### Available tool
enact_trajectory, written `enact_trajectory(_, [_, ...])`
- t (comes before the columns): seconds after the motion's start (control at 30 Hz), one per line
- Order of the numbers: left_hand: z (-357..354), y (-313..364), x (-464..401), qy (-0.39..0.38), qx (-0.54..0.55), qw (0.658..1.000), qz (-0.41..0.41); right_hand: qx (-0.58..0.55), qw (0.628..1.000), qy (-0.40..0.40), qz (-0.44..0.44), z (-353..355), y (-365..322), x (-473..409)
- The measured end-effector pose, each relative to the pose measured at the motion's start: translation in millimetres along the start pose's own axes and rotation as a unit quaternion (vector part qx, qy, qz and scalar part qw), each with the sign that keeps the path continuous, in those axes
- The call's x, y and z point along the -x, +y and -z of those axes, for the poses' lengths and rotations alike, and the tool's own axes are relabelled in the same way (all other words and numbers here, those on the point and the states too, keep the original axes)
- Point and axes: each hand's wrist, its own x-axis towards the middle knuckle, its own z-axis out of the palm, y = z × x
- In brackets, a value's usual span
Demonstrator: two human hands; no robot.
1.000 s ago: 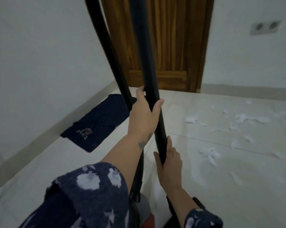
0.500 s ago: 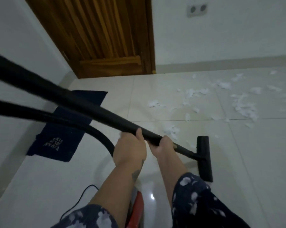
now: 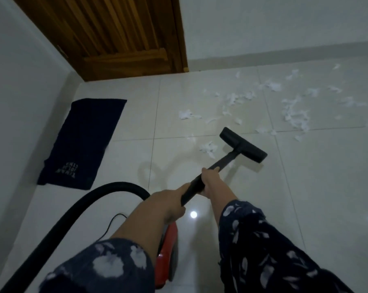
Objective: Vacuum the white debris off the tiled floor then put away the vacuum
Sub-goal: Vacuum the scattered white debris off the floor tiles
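You steer the vacuum wand [image 3: 202, 182] toward white debris [image 3: 208, 148].
Both hands, left hand [image 3: 168, 199] and right hand [image 3: 210, 180], clench it for control.

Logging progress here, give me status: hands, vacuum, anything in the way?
Both hands, left and right, grip the wand. Floor head down beside white debris; most scraps unvacuumed. Dark mat left, clear of path.

Black vacuum wand [image 3: 202, 182], hose [image 3: 73, 210], floor head [image 3: 243, 144]. Red vacuum body [image 3: 168, 248]. White debris [image 3: 293, 115] on pale glossy tiles [image 3: 318, 187]. Navy mat [image 3: 83, 140], pale lettering. Brown wooden door [image 3: 119, 32]. Navy sleeves [image 3: 261, 250], white floral print.
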Motion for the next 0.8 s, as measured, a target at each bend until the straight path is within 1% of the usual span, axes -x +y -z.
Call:
enact_trajectory(0.07, [-8, 4, 0, 0.007, 0.059, 0.998, -0.003, -0.006, 0.999, 0.017, -0.035, 0, -7, 4])
enact_trajectory(0.1, [-11, 6, 1, 0.007, 0.090, 0.996, -0.005, -0.022, 0.999, 0.013, -0.044, 0, -9, 7])
enact_trajectory(0.2, [-14, 10, 2, 0.008, 0.186, 0.983, -0.003, -0.090, 0.994, -0.034, -0.052, -2, -1, 15])
enact_trajectory(0.27, [-18, 12, 5, 0.012, 0.262, 0.965, 0.000, -0.093, 0.993, -0.047, -0.051, -5, 7, 16])
enact_trajectory(0.33, [-24, 15, 10, 0.010, 0.354, 0.935, 0.004, -0.072, 0.996, -0.035, -0.047, -7, 13, 8])
enact_trajectory(0.4, [-32, 16, 14, 0.000, 0.442, 0.897, 0.012, -0.037, 0.998, -0.017, -0.047, -9, 18, -1])
enact_trajectory(0.47, [-40, 16, 20, -0.041, 0.521, 0.852, 0.015, 0.011, 0.999, 0.001, -0.043, -8, 24, -6])
enact_trajectory(0.5, [-44, 14, 23, -0.064, 0.542, 0.838, 0.012, 0.038, 0.998, 0.007, -0.042, -7, 27, -7])
enact_trajectory(0.53, [-48, 11, 26, -0.080, 0.548, 0.833, 0.009, 0.059, 0.997, 0.005, -0.044, -7, 30, -7])
enact_trajectory(0.67, [-63, -7, 43, -0.102, 0.551, 0.828, 0.005, 0.145, 0.988, 0.005, -0.051, -9, 53, 5])
enact_trajectory(0.7, [-67, -11, 48, -0.101, 0.551, 0.828, 0.003, 0.157, 0.987, 0.005, -0.041, -10, 61, 10])
enact_trajectory(0.77, [-76, -19, 56, -0.097, 0.541, 0.836, 0.001, 0.142, 0.990, 0.006, -0.023, -12, 76, 21])
enact_trajectory(0.8, [-81, -22, 59, -0.094, 0.534, 0.840, 0.001, 0.137, 0.990, 0.010, -0.031, -13, 82, 23])
